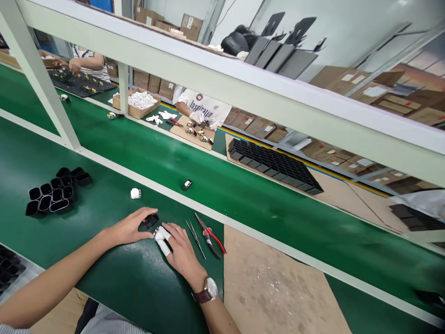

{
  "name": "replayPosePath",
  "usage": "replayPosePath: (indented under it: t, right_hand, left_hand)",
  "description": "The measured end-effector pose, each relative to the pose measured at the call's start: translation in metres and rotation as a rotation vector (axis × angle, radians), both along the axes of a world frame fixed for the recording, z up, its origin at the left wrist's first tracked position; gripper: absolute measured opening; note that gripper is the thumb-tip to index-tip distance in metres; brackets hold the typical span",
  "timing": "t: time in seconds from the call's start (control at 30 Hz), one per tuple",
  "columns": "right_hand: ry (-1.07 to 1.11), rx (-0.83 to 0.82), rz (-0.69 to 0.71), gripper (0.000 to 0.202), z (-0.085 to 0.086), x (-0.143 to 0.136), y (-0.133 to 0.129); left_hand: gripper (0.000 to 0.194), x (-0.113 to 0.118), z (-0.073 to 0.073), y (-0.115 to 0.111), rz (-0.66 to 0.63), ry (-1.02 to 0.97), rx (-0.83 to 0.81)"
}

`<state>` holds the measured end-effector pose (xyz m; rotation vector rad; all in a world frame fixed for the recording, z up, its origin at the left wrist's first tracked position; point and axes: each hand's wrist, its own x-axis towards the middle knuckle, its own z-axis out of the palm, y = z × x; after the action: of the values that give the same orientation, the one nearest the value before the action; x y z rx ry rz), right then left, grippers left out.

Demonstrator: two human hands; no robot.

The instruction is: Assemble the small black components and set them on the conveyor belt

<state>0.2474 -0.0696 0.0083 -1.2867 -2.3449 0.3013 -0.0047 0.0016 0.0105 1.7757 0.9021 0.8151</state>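
My left hand (132, 228) has its thumb and forefinger around a small black plastic case (152, 220), which stands open end up on the green bench. Beside it my right hand (181, 248) is closed, with white finger cots on thumb and forefinger. Small metal prongs (156, 230) show at these covered tips; the rest of that part is hidden. Beyond my left hand lies a white part with metal prongs (135, 193). To the right of my right hand are tweezers (196, 239) and red-handled pliers (210, 235).
Several black cases (52, 197) stand grouped at left. A green conveyor belt (239, 197) carries a black case with a white part (187, 185). Brown board (274, 283) lies at right. Co-workers sit across the belt, near a block of black cases (271, 162). A shelf frame (222, 76) crosses above.
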Motion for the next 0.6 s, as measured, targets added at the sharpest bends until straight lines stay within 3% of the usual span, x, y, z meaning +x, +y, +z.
replayPosePath:
  t: [0.17, 0.3, 0.47, 0.6]
  right_hand:
    - [0.021, 0.012, -0.065, 0.054, -0.014, 0.002, -0.008]
    - [0.083, 0.067, -0.104, 0.042, -0.019, -0.002, -0.013]
    - [0.301, 0.073, -0.201, 0.047, 0.001, -0.009, -0.011]
    - [0.314, 0.113, -0.165, 0.045, 0.022, -0.012, -0.010]
  left_hand:
    - [0.072, 0.000, 0.003, 0.004, 0.008, -0.074, -0.062]
    - [0.072, 0.001, 0.003, 0.004, 0.006, -0.131, -0.112]
    - [0.071, 0.004, -0.004, -0.001, -0.142, 0.160, -0.034]
    - [0.070, 0.009, -0.007, -0.005, -0.135, 0.201, 0.110]
